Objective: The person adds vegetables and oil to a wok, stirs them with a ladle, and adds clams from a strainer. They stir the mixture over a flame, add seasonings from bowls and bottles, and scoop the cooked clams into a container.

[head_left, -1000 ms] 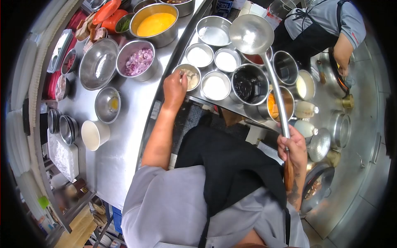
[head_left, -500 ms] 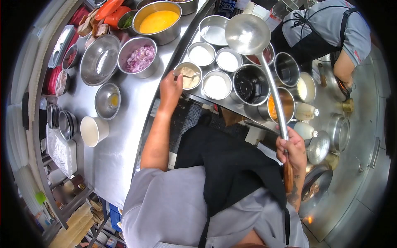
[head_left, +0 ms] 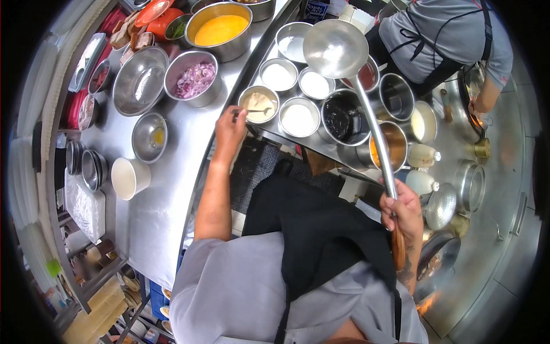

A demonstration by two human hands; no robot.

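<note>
At the tin cluster: two bare hands; I watch remotely through the head camera.
Left hand (head_left: 229, 127): fingers pinched on a small spoon (head_left: 259, 111), right by the near tin's left rim; I can't tell if they touch it.
Spoon: tip over or in pale beige paste (head_left: 258, 101); which, I can't tell.
Paste tin (head_left: 277, 104): steel, left end of the cluster.
Right hand (head_left: 404, 207): closed around the ladle near its wooden grip (head_left: 397, 246).
Ladle (head_left: 336, 49): bowl end held out above the tins, partly hiding a tin of red contents (head_left: 366, 77) from me.
Tins nearby: three with white contents (head_left: 299, 118), just beside the paste.
Dark pot (head_left: 358, 117): black contents, right of the white ones.
Left counter (head_left: 154, 229): chopped purple onion (head_left: 195, 80) and yellow liquid (head_left: 220, 30), each in steel.
Co-worker (head_left: 441, 34): upper right, arm reaching toward a pan.
</note>
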